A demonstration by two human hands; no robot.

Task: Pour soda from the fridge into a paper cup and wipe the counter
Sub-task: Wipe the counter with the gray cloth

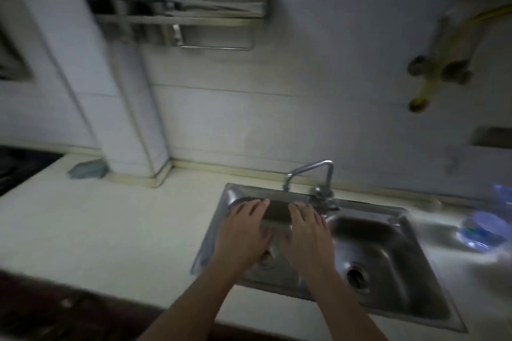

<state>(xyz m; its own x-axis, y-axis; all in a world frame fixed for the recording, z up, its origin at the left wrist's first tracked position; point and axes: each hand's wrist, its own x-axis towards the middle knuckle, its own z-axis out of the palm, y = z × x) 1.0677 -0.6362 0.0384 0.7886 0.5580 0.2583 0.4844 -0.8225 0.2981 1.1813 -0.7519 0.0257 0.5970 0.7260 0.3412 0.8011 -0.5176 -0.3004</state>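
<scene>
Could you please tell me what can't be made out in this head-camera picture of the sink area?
- Blue-and-clear object right of the steel double sink: motion blur; identity unclear.
- Grey-blue flat item by the wall pillar: blurred, small.
- Left basin's floor: hidden beneath the left hand and right hand.
- Dark stove area: cut by left edge.
- No soda or cup in view.

Two bare forearms enter from the lower edge, no sleeves visible on either. The left hand (pixel 243 232) and right hand (pixel 307 232) show no rings, watch or gloves. Motion blur softens the fingers (pixel 256 206).
</scene>
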